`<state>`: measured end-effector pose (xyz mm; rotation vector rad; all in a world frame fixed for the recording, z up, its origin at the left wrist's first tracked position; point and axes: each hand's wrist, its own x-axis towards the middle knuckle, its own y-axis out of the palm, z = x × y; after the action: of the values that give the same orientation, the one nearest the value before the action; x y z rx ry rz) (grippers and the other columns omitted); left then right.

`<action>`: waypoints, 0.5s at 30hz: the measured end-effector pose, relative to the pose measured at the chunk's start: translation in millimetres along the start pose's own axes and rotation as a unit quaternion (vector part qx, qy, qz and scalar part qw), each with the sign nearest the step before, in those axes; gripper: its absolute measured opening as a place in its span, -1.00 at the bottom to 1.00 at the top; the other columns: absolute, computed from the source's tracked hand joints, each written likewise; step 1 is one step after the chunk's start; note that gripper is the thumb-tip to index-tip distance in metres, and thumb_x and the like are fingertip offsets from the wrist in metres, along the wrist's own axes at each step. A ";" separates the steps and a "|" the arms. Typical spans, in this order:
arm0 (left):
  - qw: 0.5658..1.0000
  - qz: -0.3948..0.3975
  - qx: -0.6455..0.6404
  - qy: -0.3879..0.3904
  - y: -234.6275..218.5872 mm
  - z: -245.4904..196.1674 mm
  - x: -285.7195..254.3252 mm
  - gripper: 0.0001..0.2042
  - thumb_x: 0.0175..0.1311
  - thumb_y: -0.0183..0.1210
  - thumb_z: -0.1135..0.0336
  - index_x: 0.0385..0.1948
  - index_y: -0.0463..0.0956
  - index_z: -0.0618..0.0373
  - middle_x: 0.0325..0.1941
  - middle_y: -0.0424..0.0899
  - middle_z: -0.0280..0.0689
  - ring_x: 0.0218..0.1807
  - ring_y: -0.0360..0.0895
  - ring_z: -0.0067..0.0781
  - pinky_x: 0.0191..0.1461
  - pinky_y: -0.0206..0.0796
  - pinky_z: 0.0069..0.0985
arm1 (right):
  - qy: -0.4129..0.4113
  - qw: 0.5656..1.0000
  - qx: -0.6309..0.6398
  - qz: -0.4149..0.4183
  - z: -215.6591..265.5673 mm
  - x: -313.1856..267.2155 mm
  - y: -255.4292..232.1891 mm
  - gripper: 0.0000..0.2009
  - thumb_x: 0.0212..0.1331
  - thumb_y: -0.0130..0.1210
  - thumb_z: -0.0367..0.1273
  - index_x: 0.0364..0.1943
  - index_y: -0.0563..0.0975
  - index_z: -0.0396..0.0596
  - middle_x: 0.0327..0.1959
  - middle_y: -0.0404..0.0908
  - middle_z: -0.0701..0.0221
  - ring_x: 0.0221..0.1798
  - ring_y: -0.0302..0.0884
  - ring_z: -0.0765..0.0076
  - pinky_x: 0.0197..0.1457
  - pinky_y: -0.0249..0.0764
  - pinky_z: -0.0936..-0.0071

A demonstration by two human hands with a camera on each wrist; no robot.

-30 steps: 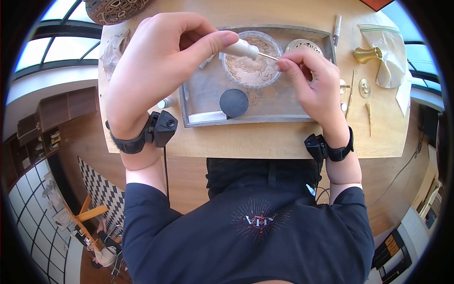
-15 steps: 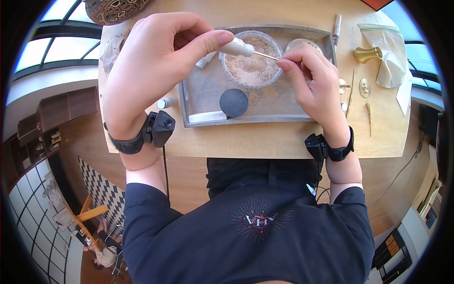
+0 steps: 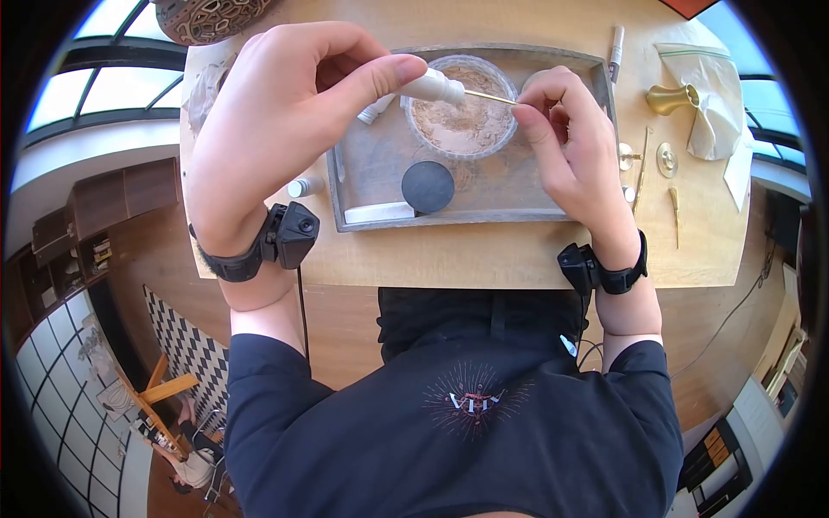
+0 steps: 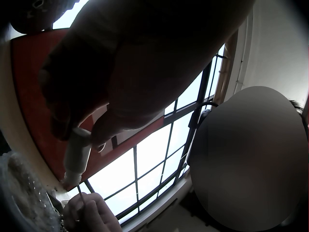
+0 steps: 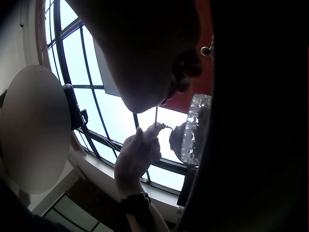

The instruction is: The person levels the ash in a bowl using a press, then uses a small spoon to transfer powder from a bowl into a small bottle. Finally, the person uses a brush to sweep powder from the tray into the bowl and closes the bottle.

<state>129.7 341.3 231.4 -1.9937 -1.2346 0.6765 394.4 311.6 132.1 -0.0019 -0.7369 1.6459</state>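
Observation:
My left hand (image 3: 294, 112) pinches a small white bottle (image 3: 434, 86) between thumb and fingers, its neck tilted toward the right. A thin gold rod (image 3: 490, 97) runs from the bottle's mouth to my right hand (image 3: 574, 147), which pinches its other end between thumb and fingertips. In the left wrist view the white bottle (image 4: 77, 153) slants down toward the right hand (image 4: 91, 212). Both hands are above a ribbed clear glass bowl (image 3: 462, 157) of pale, uneven powder (image 3: 458, 129). The rod's far tip is hidden in the bottle.
The bowl stands in a grey wooden tray (image 3: 484, 211) with a dark round disc (image 3: 427, 187) and a white bar (image 3: 378, 213). On the table's right lie a brass cup (image 3: 672, 100), a clear bag (image 3: 708, 104) and slim brass tools (image 3: 675, 216). A small white-capped bottle (image 3: 304, 186) lies left.
My right hand has shifted slightly right and up with the rod, and more of the rod shows outside the bottle. The left hand has drawn the bottle slightly left.

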 end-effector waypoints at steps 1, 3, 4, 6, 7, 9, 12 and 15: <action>1.000 0.000 0.002 0.001 -0.2 0.7 0.3 -0.71 0.47 0.30 0.17 -0.15 0.71 0.29 -0.33 0.74 -0.34 -0.27 0.61 -0.63 -0.12 0.44 -0.65 | 0.000 1.000 -0.003 0.002 0.1 0.2 -0.4 -0.91 0.33 0.24 -0.48 -0.21 0.55 -0.18 -0.41 0.58 0.30 -0.37 0.51 0.27 -0.23 0.44 0.40; 1.000 0.000 0.005 0.001 -0.2 0.7 0.4 -0.71 0.47 0.30 0.17 -0.15 0.71 0.29 -0.33 0.74 -0.34 -0.27 0.61 -0.63 -0.12 0.44 -0.65 | 0.000 1.000 -0.008 0.007 0.0 0.4 -1.7 -0.92 0.33 0.24 -0.48 -0.21 0.56 -0.17 -0.40 0.59 0.30 -0.37 0.51 0.26 -0.24 0.44 0.40; 1.000 -0.001 0.005 -0.001 -0.2 0.3 0.3 -0.71 0.47 0.30 0.17 -0.15 0.71 0.29 -0.33 0.74 -0.33 -0.27 0.61 -0.64 -0.12 0.44 -0.65 | -0.001 1.000 -0.014 0.012 -1.1 0.0 -2.7 -0.91 0.32 0.25 -0.48 -0.22 0.56 -0.16 -0.40 0.60 0.31 -0.37 0.51 0.27 -0.24 0.44 0.41; 1.000 -0.002 0.006 0.000 -0.1 0.2 0.4 -0.71 0.47 0.30 0.18 -0.15 0.71 0.29 -0.34 0.74 -0.33 -0.27 0.61 -0.64 -0.12 0.44 -0.66 | -0.002 0.999 -0.026 0.024 -4.4 -1.4 -4.2 -0.91 0.30 0.27 -0.49 -0.23 0.57 -0.15 -0.39 0.61 0.34 -0.37 0.51 0.30 -0.25 0.43 0.42; 1.000 -0.003 0.006 0.002 0.0 0.5 0.6 -0.71 0.47 0.30 0.18 -0.15 0.71 0.29 -0.34 0.74 -0.33 -0.28 0.61 -0.64 -0.12 0.44 -0.66 | -0.011 0.999 -0.023 0.020 -5.5 -1.3 -3.5 -0.91 0.30 0.27 -0.49 -0.23 0.58 -0.15 -0.39 0.61 0.34 -0.38 0.51 0.30 -0.26 0.43 0.42; 1.000 -0.006 0.009 0.007 0.1 0.6 1.0 -0.71 0.46 0.30 0.18 -0.15 0.71 0.30 -0.35 0.74 -0.34 -0.29 0.61 -0.65 -0.13 0.44 -0.66 | -0.029 0.999 -0.018 0.014 -7.3 -1.0 -2.2 -0.92 0.29 0.28 -0.48 -0.24 0.59 -0.15 -0.40 0.62 0.34 -0.39 0.51 0.31 -0.28 0.42 0.43; 1.000 -0.015 0.013 0.014 0.8 0.0 1.7 -0.71 0.46 0.31 0.18 -0.17 0.71 0.30 -0.37 0.74 -0.34 -0.30 0.61 -0.65 -0.15 0.44 -0.67 | -0.010 1.000 -0.002 -0.009 -1.7 1.0 -0.2 -0.91 0.29 0.29 -0.46 -0.25 0.60 -0.15 -0.42 0.61 0.32 -0.41 0.50 0.30 -0.30 0.41 0.44; 0.999 -0.030 0.015 0.018 3.1 0.0 2.1 -0.72 0.45 0.31 0.19 -0.17 0.71 0.31 -0.38 0.73 -0.34 -0.31 0.61 -0.65 -0.17 0.44 -0.66 | -0.006 1.000 -0.018 -0.018 -2.9 0.9 -0.2 -0.91 0.28 0.31 -0.46 -0.25 0.61 -0.14 -0.43 0.60 0.33 -0.41 0.50 0.31 -0.31 0.40 0.43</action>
<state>132.2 342.3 228.8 -1.9274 -1.2508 0.6236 395.6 313.7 130.3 -0.0051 -0.7715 1.5986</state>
